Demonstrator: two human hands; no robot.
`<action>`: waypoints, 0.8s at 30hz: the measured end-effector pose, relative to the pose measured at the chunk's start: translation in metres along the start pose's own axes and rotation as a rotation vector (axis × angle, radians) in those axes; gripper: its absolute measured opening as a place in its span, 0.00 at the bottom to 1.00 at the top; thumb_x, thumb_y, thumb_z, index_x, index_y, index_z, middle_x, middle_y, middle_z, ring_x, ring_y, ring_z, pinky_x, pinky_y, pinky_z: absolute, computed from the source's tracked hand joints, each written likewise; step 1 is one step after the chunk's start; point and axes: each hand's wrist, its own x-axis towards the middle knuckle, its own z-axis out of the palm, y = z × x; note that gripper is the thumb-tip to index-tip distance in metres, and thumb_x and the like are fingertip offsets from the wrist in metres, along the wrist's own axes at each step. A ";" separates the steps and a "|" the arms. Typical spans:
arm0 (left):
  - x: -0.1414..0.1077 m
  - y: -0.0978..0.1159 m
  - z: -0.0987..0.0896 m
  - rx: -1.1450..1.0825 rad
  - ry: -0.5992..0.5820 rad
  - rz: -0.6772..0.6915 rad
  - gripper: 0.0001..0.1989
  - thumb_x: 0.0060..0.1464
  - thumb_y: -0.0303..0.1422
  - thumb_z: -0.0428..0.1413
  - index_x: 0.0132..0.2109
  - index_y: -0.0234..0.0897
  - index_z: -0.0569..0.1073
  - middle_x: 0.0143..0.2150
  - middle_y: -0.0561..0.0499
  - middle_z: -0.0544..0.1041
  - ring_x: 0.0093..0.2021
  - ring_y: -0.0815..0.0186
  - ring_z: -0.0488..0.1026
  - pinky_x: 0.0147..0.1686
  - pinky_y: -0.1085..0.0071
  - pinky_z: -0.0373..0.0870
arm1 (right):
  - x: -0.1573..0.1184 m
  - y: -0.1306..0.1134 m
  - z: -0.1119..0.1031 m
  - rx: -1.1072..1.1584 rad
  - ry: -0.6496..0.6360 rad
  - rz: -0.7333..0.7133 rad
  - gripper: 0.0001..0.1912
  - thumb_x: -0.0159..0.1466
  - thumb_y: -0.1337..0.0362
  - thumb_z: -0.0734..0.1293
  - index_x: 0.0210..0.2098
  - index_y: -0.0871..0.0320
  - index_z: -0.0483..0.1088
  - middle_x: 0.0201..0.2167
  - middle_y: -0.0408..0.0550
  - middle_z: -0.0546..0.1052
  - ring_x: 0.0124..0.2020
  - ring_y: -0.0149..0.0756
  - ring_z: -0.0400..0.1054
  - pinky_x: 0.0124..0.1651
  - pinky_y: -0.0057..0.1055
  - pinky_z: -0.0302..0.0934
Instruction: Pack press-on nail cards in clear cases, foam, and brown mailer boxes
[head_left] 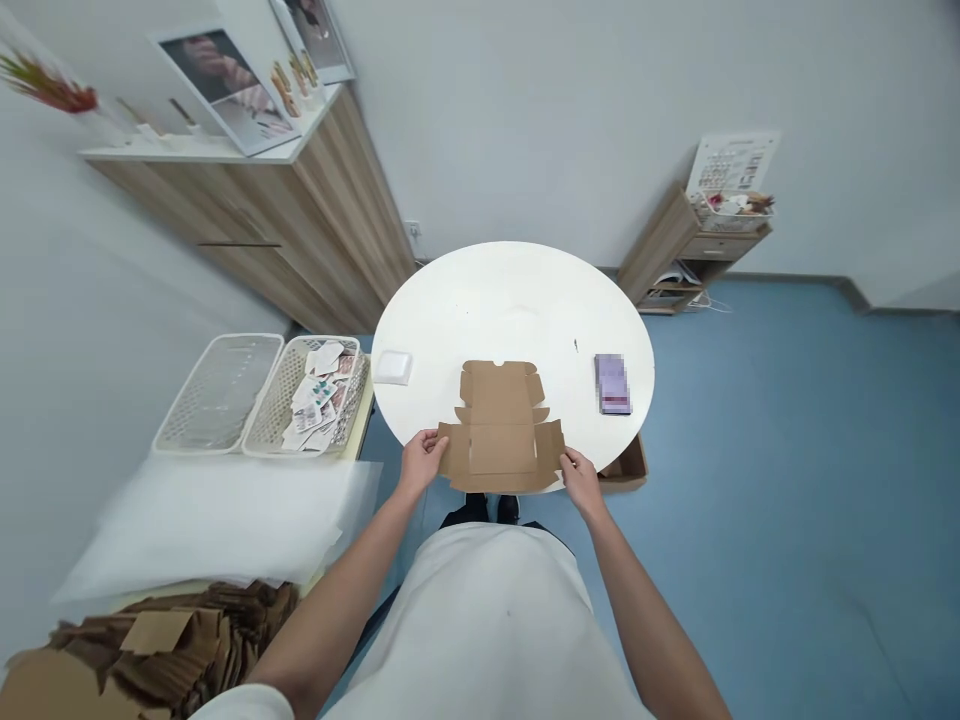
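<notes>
An unfolded brown cardboard box blank (501,420) lies flat on the white round table (510,290), its near edge at the table's front rim. My left hand (422,460) pinches the blank's left side flap between thumb and fingers. On the opposite side, my right hand (580,480) grips the right side flap. Both side flaps look spread outward, and the long panel with its small tabs points away from me.
A purple phone-like item (613,384), pixelated, lies at the table's right. A small white packet (393,367) is at its left. Beyond stand a basket of cards (307,400), clear sheets (225,510) and stacked cardboard (187,640). An open carton (628,468) sits under the table's right edge.
</notes>
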 end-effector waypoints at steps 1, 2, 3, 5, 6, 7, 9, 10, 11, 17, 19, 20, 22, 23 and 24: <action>0.004 0.000 0.000 0.003 -0.019 0.002 0.18 0.44 0.41 0.55 0.39 0.31 0.69 0.37 0.42 0.76 0.37 0.62 0.73 0.35 0.67 0.69 | -0.002 -0.002 0.002 -0.004 0.009 -0.001 0.16 0.54 0.56 0.56 0.30 0.60 0.69 0.16 0.39 0.64 0.18 0.28 0.55 0.22 0.25 0.50; 0.009 0.000 -0.001 0.002 -0.038 0.006 0.18 0.44 0.41 0.55 0.38 0.31 0.69 0.37 0.42 0.76 0.37 0.62 0.73 0.35 0.66 0.69 | -0.003 -0.005 0.004 -0.006 0.019 0.006 0.17 0.53 0.56 0.56 0.32 0.60 0.69 0.17 0.39 0.64 0.17 0.28 0.55 0.21 0.25 0.50; 0.014 0.000 -0.001 -0.004 -0.056 0.008 0.17 0.44 0.41 0.55 0.38 0.31 0.69 0.36 0.42 0.76 0.37 0.62 0.73 0.36 0.67 0.69 | -0.003 -0.007 0.006 -0.011 0.028 0.018 0.17 0.53 0.57 0.56 0.33 0.60 0.69 0.17 0.39 0.64 0.17 0.28 0.55 0.21 0.24 0.50; 0.026 -0.001 0.000 -0.026 -0.083 0.008 0.17 0.44 0.40 0.55 0.37 0.31 0.69 0.36 0.43 0.76 0.37 0.62 0.73 0.36 0.67 0.69 | -0.001 -0.009 0.010 -0.027 0.040 0.039 0.18 0.52 0.57 0.55 0.35 0.61 0.69 0.18 0.39 0.64 0.17 0.28 0.56 0.20 0.24 0.50; 0.033 -0.001 0.000 -0.037 -0.096 0.009 0.16 0.44 0.40 0.55 0.37 0.31 0.69 0.36 0.43 0.76 0.37 0.62 0.73 0.36 0.67 0.69 | 0.001 -0.010 0.013 -0.035 0.047 0.042 0.18 0.52 0.58 0.55 0.35 0.61 0.69 0.19 0.40 0.64 0.18 0.28 0.57 0.21 0.24 0.51; 0.040 -0.002 0.001 -0.044 -0.107 0.012 0.15 0.45 0.39 0.55 0.37 0.31 0.69 0.36 0.43 0.76 0.38 0.62 0.73 0.37 0.67 0.69 | 0.004 -0.011 0.015 -0.040 0.057 0.040 0.18 0.52 0.58 0.55 0.36 0.61 0.69 0.20 0.40 0.65 0.18 0.28 0.58 0.21 0.25 0.53; 0.052 -0.004 0.003 -0.038 -0.123 0.030 0.14 0.46 0.37 0.54 0.39 0.32 0.69 0.38 0.43 0.75 0.39 0.63 0.73 0.38 0.67 0.68 | 0.009 -0.010 0.021 -0.029 0.086 0.029 0.20 0.52 0.58 0.56 0.40 0.61 0.68 0.24 0.42 0.67 0.20 0.28 0.60 0.25 0.26 0.57; 0.056 -0.005 0.004 -0.020 -0.122 0.042 0.14 0.47 0.35 0.53 0.40 0.31 0.68 0.39 0.42 0.75 0.40 0.63 0.72 0.39 0.66 0.68 | 0.011 -0.009 0.023 -0.023 0.104 0.027 0.22 0.52 0.58 0.56 0.43 0.61 0.67 0.26 0.43 0.68 0.22 0.28 0.62 0.27 0.27 0.58; 0.058 -0.005 0.005 0.015 -0.117 0.058 0.14 0.47 0.34 0.53 0.41 0.31 0.68 0.41 0.42 0.74 0.40 0.63 0.72 0.40 0.66 0.68 | 0.012 -0.008 0.025 -0.027 0.123 0.031 0.23 0.52 0.58 0.56 0.45 0.61 0.65 0.29 0.44 0.68 0.23 0.29 0.63 0.28 0.28 0.60; 0.040 0.002 0.003 0.500 -0.075 0.360 0.20 0.47 0.34 0.53 0.49 0.36 0.65 0.54 0.41 0.64 0.55 0.56 0.60 0.51 0.58 0.58 | 0.017 0.002 0.024 -0.257 0.259 0.055 0.27 0.51 0.58 0.59 0.50 0.59 0.62 0.37 0.47 0.69 0.26 0.30 0.63 0.34 0.32 0.61; 0.030 0.003 0.004 0.642 -0.190 0.497 0.22 0.45 0.36 0.55 0.49 0.39 0.65 0.55 0.42 0.62 0.57 0.54 0.57 0.53 0.56 0.53 | 0.019 0.002 0.020 -0.317 0.297 0.037 0.26 0.51 0.58 0.59 0.49 0.58 0.63 0.39 0.49 0.69 0.28 0.32 0.64 0.36 0.33 0.61; 0.026 0.003 0.006 0.704 -0.267 0.554 0.23 0.43 0.37 0.57 0.49 0.40 0.65 0.55 0.43 0.63 0.57 0.54 0.56 0.54 0.55 0.50 | 0.022 0.001 0.017 -0.338 0.305 0.030 0.26 0.52 0.58 0.59 0.49 0.58 0.63 0.40 0.50 0.69 0.30 0.33 0.64 0.37 0.34 0.61; 0.021 0.001 0.011 0.815 -0.410 0.631 0.25 0.40 0.39 0.59 0.48 0.40 0.66 0.54 0.44 0.64 0.57 0.53 0.55 0.56 0.52 0.44 | 0.031 -0.003 0.012 -0.367 0.297 0.021 0.26 0.52 0.57 0.60 0.49 0.58 0.63 0.42 0.51 0.68 0.34 0.35 0.64 0.39 0.34 0.60; 0.020 0.000 0.014 0.864 -0.459 0.650 0.25 0.39 0.39 0.60 0.47 0.40 0.66 0.53 0.44 0.65 0.57 0.53 0.55 0.56 0.51 0.41 | 0.037 -0.006 0.009 -0.374 0.279 0.018 0.25 0.52 0.57 0.60 0.49 0.58 0.64 0.42 0.52 0.69 0.37 0.37 0.65 0.40 0.34 0.60; 0.020 -0.001 0.017 0.907 -0.494 0.659 0.25 0.38 0.39 0.60 0.46 0.40 0.66 0.52 0.44 0.66 0.57 0.53 0.55 0.56 0.50 0.39 | 0.045 -0.009 0.007 -0.378 0.253 0.016 0.25 0.52 0.56 0.60 0.48 0.58 0.64 0.43 0.52 0.69 0.38 0.37 0.65 0.41 0.35 0.60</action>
